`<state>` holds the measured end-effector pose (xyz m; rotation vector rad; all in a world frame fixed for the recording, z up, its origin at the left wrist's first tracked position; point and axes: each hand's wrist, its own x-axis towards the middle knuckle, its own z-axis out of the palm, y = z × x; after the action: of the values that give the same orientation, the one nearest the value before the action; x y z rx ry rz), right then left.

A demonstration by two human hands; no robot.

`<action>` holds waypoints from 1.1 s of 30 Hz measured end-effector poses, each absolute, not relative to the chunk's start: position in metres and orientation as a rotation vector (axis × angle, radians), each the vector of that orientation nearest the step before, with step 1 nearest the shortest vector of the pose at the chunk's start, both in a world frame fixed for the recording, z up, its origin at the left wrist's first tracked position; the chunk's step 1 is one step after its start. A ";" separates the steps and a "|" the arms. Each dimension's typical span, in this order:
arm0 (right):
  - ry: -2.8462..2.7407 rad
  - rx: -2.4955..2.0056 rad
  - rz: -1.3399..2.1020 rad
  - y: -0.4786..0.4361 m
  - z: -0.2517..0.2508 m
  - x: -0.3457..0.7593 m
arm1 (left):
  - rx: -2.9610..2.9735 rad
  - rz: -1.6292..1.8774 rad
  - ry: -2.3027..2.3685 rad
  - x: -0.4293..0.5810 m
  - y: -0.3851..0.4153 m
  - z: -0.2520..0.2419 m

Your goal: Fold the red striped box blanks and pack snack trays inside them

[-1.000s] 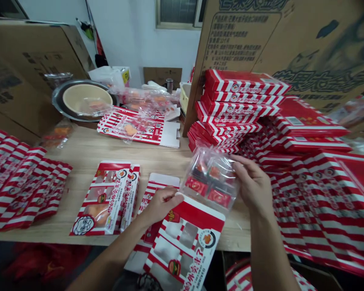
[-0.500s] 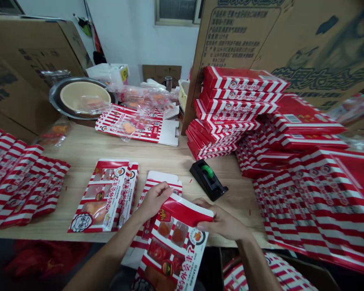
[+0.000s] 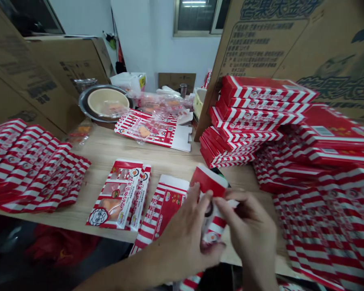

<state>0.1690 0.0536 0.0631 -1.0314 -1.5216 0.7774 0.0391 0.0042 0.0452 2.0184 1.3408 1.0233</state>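
Observation:
A red-and-white striped cardboard box [image 3: 208,181] is tilted up between my hands over the front of the table. My left hand [image 3: 185,228] grips it from the left, fingers along its side. At its right edge, the fingers of my right hand [image 3: 253,226] pinch near a white flap. The windowed front is turned out of sight. Beneath my left arm lies another striped carton [image 3: 172,196] with white end flaps. Left of that, two window boxes [image 3: 113,198] overlap, printed with food pictures. A black tape dispenser [image 3: 222,176] is mostly hidden behind the held box.
Striped boxes stand in a leaning row [image 3: 33,169] at left. More are piled in stacks [image 3: 261,109] and rows on the right. Behind are a metal basin [image 3: 85,101] holding a cream bowl [image 3: 107,99], plastic-bagged toy pieces [image 3: 160,103] and large brown cartons [image 3: 69,60].
The box has been turned and raised, so a striped side shows instead of the windowed front. My left hand has moved down its side. The view has shifted left.

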 end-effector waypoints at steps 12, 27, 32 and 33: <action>-1.417 -1.091 0.789 0.046 0.022 0.171 | 1.417 1.526 1.520 -0.019 0.009 0.025; -1.032 -1.109 1.550 0.027 -0.017 0.176 | 0.898 1.156 1.224 -0.017 0.011 0.002; -1.193 -1.053 1.605 0.036 -0.004 0.179 | 0.674 1.156 0.951 -0.011 0.022 0.006; -1.199 -1.072 1.619 0.037 0.000 0.179 | 0.712 1.152 0.957 -0.011 0.023 0.006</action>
<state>0.1788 0.0375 -0.0004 -1.0722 -1.1987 1.6189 -0.0109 0.0228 0.0062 0.7117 0.9571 1.1518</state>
